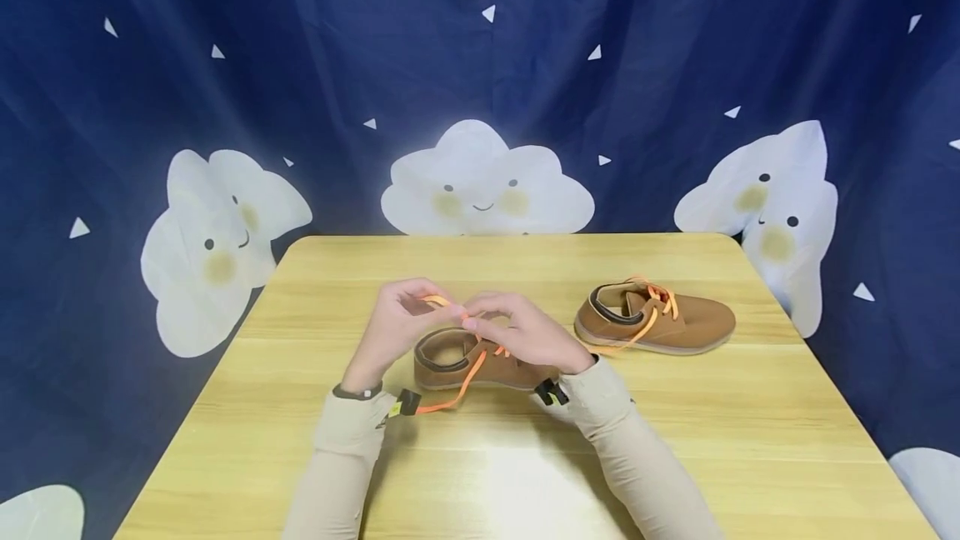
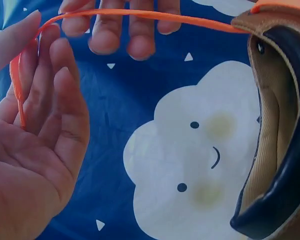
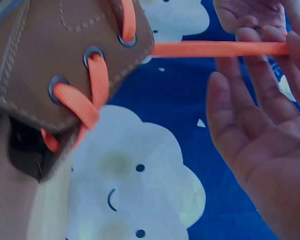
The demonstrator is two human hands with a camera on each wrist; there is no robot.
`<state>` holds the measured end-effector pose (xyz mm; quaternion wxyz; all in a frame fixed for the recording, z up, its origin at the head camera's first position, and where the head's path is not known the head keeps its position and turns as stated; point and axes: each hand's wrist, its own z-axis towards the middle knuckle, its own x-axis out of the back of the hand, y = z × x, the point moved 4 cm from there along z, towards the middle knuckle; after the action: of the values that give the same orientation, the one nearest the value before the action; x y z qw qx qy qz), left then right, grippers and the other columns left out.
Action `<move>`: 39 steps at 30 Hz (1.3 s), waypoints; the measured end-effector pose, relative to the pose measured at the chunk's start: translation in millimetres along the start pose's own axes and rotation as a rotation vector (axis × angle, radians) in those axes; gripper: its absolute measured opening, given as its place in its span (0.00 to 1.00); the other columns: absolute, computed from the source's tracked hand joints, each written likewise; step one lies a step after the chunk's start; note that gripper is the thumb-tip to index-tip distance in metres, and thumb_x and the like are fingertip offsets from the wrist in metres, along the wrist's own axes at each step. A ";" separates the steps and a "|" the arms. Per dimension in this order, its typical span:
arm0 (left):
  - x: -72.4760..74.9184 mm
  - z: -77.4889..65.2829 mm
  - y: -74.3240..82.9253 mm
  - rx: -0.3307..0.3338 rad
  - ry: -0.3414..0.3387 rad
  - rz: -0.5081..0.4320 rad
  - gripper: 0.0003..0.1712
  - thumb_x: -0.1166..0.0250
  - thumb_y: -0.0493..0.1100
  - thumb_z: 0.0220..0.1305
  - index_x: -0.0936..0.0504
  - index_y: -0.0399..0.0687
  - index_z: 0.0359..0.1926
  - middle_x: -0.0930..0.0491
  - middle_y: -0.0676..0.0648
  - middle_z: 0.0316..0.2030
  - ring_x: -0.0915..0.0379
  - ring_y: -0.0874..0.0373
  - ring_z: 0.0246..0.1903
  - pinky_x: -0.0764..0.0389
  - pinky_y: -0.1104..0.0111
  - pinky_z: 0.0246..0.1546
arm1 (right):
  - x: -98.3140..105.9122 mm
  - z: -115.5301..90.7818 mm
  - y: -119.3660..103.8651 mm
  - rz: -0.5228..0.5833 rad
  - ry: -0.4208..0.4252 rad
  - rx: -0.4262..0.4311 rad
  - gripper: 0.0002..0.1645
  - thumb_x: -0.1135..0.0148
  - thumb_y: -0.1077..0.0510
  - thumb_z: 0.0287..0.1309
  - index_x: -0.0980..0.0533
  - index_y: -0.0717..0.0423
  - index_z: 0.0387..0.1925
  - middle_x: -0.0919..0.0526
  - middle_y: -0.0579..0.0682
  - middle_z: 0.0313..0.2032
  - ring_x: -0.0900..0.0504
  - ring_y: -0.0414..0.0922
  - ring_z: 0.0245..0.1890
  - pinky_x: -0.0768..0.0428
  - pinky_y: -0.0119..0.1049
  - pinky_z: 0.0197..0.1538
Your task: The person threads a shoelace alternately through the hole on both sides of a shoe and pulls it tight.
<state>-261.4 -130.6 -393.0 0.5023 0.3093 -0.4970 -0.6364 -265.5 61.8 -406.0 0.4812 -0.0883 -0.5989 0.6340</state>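
Note:
A brown shoe point(image 1: 498, 371) with orange laces rests on the table beneath both hands, its toe turned right. My left hand point(image 1: 397, 325) pinches an orange shoelace point(image 2: 140, 13) between thumb and forefinger, and the lace's end hangs down along the palm. From that pinch the lace runs taut to the shoe's upper. Close by, my right hand point(image 1: 525, 332) pinches the same lace, its other fingers loosely extended. In the right wrist view the lace crosses eyelets in the brown upper point(image 3: 35, 55). A second strand point(image 1: 467, 382) drapes over the shoe's near side.
A matching brown shoe point(image 1: 697, 325) with orange laces stands to the right, toe pointing right. The wooden table point(image 1: 300, 448) reaches back to a dark blue curtain point(image 1: 315, 65) printed with white clouds.

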 end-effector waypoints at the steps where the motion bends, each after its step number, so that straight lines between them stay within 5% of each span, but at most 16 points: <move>1: -1.6 0.1 0.3 -0.009 -0.009 -0.004 0.07 0.25 0.35 0.61 0.15 0.34 0.36 0.11 0.49 0.33 0.12 0.52 0.28 0.11 0.54 0.39 | -0.1 0.4 -0.5 0.008 0.013 0.004 0.12 0.42 0.54 0.76 0.15 0.45 0.52 0.13 0.53 0.50 0.15 0.46 0.46 0.15 0.43 0.49; 6: -2.9 1.7 -0.5 -0.037 -0.020 0.040 0.11 0.28 0.37 0.64 0.15 0.35 0.45 0.11 0.43 0.41 0.12 0.57 0.36 0.11 0.58 0.43 | 7.5 -1.7 -1.7 0.101 0.124 -0.014 0.11 0.41 0.56 0.75 0.14 0.53 0.47 0.12 0.53 0.38 0.15 0.55 0.42 0.18 0.40 0.52; 11: 0.5 6.0 -19.5 -0.001 -0.015 0.302 0.15 0.33 0.43 0.70 0.16 0.43 0.54 0.13 0.43 0.49 0.17 0.59 0.49 0.16 0.61 0.51 | 22.2 -4.5 -5.1 0.210 0.297 0.037 0.10 0.41 0.61 0.73 0.16 0.63 0.45 0.13 0.52 0.35 0.14 0.48 0.42 0.17 0.38 0.56; 17: -9.0 6.9 -48.7 0.078 -0.204 0.614 0.15 0.37 0.41 0.73 0.17 0.46 0.58 0.14 0.47 0.54 0.18 0.51 0.55 0.17 0.53 0.58 | 36.1 -10.2 -8.2 0.299 0.452 0.044 0.09 0.41 0.63 0.73 0.17 0.64 0.46 0.12 0.40 0.32 0.14 0.40 0.39 0.17 0.35 0.56; 22: -18.1 5.3 -60.9 0.115 -0.308 0.684 0.16 0.33 0.39 0.71 0.16 0.43 0.58 0.14 0.46 0.55 0.18 0.49 0.57 0.18 0.54 0.60 | 45.5 -13.7 -7.2 0.316 0.516 0.015 0.08 0.40 0.61 0.73 0.17 0.60 0.46 0.12 0.40 0.28 0.16 0.42 0.31 0.16 0.36 0.44; 27: -23.8 8.3 -66.3 0.060 -0.293 0.749 0.09 0.33 0.43 0.71 0.11 0.50 0.48 0.12 0.51 0.47 0.15 0.56 0.50 0.16 0.58 0.55 | 48.8 -15.7 2.7 0.270 0.461 -0.099 0.08 0.41 0.60 0.72 0.20 0.62 0.44 0.15 0.50 0.24 0.20 0.45 0.25 0.21 0.35 0.35; 34: -28.7 12.2 -70.9 0.080 -0.231 0.794 0.07 0.32 0.44 0.70 0.10 0.52 0.44 0.10 0.52 0.44 0.14 0.56 0.47 0.16 0.57 0.53 | 34.0 -14.9 24.4 0.107 0.182 -0.345 0.08 0.43 0.62 0.72 0.19 0.61 0.40 0.15 0.58 0.28 0.21 0.45 0.24 0.24 0.32 0.29; 39: -30.2 12.5 -73.8 0.102 -0.207 0.791 0.07 0.32 0.45 0.71 0.10 0.53 0.44 0.10 0.52 0.43 0.14 0.57 0.44 0.16 0.58 0.49 | 21.9 -14.8 32.5 -0.049 0.049 -0.395 0.12 0.45 0.59 0.71 0.18 0.61 0.38 0.14 0.55 0.33 0.20 0.43 0.32 0.21 0.35 0.41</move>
<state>-287.9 -97.9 -461.9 0.6396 0.0533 -0.6565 -0.3964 -283.1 93.4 -427.3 0.4843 -0.1819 -0.7016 0.4900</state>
